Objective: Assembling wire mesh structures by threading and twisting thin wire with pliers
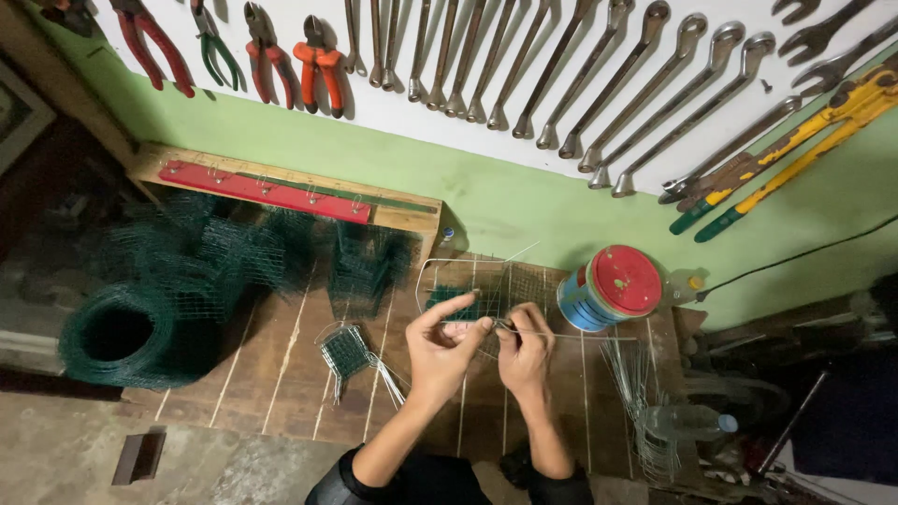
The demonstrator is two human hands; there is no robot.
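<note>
My left hand (pixel 441 348) and my right hand (pixel 525 349) meet over a wooden workbench (pixel 281 365). Both pinch a thin metal wire (pixel 580 336) that runs off to the right, at the edge of a small piece of green wire mesh (pixel 468 299) set in a wire frame. The left index finger is stretched out above the mesh. A smaller folded mesh piece (pixel 346 353) with loose wires lies just left of my left hand.
A roll of green mesh (pixel 122 337) and cut mesh pieces (pixel 365 266) sit at the left. A blue tin with a red lid (pixel 608 285) stands at right, near loose wires (pixel 636 383) and a plastic bottle (pixel 687 423). Pliers and wrenches hang on the wall.
</note>
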